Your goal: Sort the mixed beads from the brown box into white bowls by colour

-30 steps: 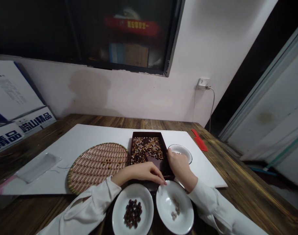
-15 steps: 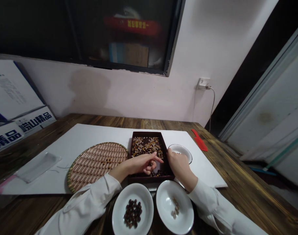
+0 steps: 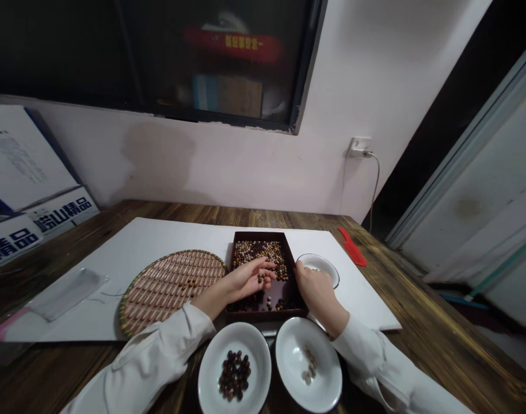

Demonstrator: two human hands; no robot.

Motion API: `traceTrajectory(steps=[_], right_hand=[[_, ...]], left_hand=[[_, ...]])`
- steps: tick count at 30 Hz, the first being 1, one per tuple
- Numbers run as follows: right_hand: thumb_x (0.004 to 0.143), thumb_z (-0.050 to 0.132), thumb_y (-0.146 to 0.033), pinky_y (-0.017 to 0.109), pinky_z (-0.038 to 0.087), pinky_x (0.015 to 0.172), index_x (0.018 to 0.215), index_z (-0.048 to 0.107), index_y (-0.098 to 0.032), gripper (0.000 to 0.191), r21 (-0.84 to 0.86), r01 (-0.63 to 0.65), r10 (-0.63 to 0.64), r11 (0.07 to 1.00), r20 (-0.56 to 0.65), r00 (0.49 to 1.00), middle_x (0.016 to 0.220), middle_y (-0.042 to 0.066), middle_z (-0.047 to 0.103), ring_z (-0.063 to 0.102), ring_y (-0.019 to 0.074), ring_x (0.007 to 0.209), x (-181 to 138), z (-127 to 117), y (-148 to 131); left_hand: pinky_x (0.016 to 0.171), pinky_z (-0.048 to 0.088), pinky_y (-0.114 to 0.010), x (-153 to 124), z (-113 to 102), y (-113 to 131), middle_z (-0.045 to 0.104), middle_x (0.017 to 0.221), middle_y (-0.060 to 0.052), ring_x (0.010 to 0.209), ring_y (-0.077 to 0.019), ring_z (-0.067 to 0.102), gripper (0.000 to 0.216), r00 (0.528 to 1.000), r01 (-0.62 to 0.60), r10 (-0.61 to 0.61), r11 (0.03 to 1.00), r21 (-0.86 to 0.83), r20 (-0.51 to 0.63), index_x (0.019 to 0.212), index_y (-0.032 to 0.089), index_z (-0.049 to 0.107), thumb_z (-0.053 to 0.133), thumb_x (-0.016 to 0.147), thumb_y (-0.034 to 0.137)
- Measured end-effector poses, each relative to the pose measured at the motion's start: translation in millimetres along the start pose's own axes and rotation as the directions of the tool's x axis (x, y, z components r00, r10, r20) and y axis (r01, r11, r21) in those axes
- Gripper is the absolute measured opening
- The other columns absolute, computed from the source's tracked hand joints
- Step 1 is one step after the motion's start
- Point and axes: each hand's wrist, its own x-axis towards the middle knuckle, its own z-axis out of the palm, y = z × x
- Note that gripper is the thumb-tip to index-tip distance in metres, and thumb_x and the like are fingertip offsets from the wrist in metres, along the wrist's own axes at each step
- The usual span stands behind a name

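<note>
Box (image 3: 284,290) of mixed beads (image 3: 256,250) is at 6 o'clock in view. Left hand (image 3: 247,278) is over it, loosely open, fingers a bit curled, beads by the fingertips, can't tell if they're held. Right hand (image 3: 315,288) is curled up at the box's 3 o'clock wall, grip's hidden. Woven tray (image 3: 153,302) at the box's 9, dark-bead bowl (image 3: 235,338) at 7, pale-bead bowl (image 3: 292,353) at 5.

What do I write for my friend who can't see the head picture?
A person's left hand is over mixed beads in a dark red box, with the right hand at its right edge. Nearer sit a white bowl of dark brown beads and another bowl of pale ones; a woven tray lies at left.
</note>
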Motion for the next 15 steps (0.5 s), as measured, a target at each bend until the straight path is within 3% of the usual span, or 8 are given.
traceTrajectory(steps=[15], right_hand=[[0.098, 0.035, -0.017, 0.031, 0.047, 0.062, 0.104, 0.057, -0.012, 0.023, 0.002, 0.003, -0.003, 1.000, -0.005, 1.000, 0.081, 0.015, 0.070, 0.072, 0.0272, 0.080, -0.3, -0.2, 0.8]], left_hand=[[0.075, 0.054, -0.029, -4.2, 3.3, 4.4, 0.065, 0.072, -0.009, 0.065, -0.0144, 0.063, 0.020, 0.989, -0.134, 0.125, 0.983, -0.127, -0.083, 0.085, 0.007, 0.064, 0.044, 0.087, 0.003]])
